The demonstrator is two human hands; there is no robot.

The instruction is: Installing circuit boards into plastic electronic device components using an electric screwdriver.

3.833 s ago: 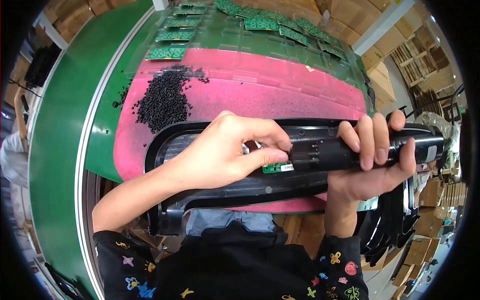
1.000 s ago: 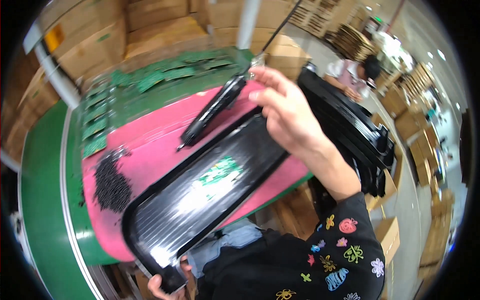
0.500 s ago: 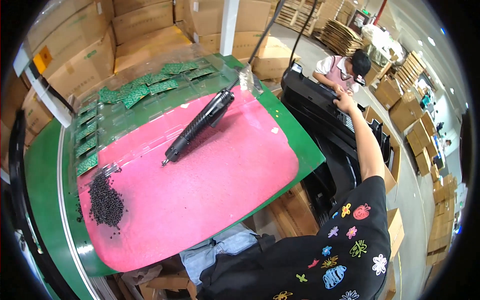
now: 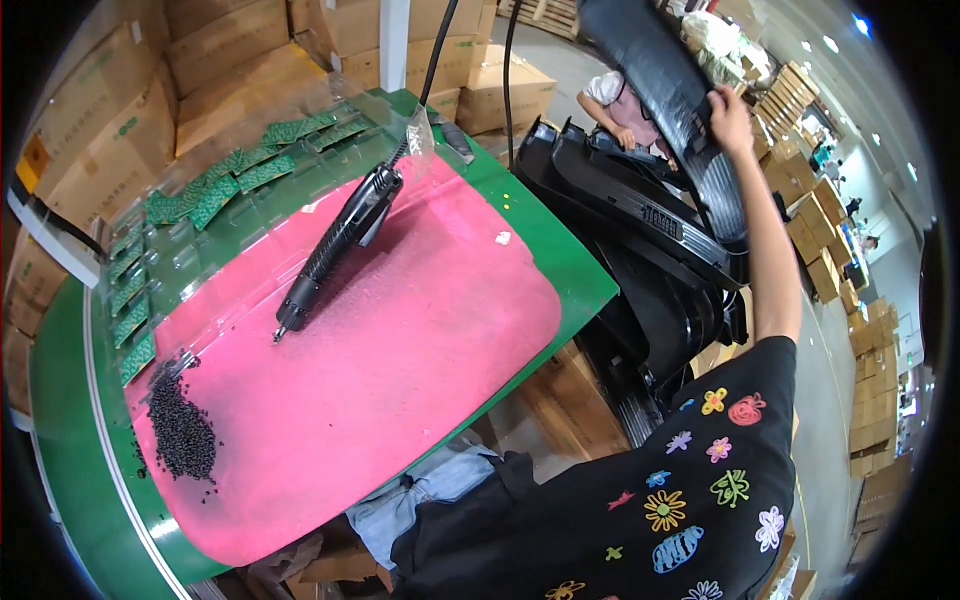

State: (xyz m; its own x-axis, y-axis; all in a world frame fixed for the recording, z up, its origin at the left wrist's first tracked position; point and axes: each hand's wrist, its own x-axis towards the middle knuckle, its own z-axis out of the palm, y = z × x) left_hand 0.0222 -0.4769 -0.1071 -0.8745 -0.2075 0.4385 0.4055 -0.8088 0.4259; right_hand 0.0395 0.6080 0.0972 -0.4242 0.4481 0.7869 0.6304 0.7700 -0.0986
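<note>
My right hand [image 4: 733, 122], at the end of an outstretched arm, is closed on the edge of a long black plastic panel [image 4: 668, 85]. The panel is raised and tilted above a stack of black plastic housings [image 4: 640, 222] to the right of the table. Its far end runs out of the top of the picture. My left hand is out of sight. A black electric screwdriver [image 4: 338, 245] hangs by its cord over the pink mat [image 4: 420, 350], bit pointing down. At the mat's left lies a heap of small black screws [image 4: 182, 432].
Several green circuit boards [image 4: 266, 172] sit in clear plastic trays along the back and left of the green table [image 4: 575, 280]. Cardboard boxes [image 4: 230, 60] are piled behind. Beyond the stack stands another person [image 4: 625, 110], partly hidden by the panel.
My right hand has lifted the black panel up off the stack, and it now covers much of the other person. The view has shifted, moving the table leftward in the picture.
</note>
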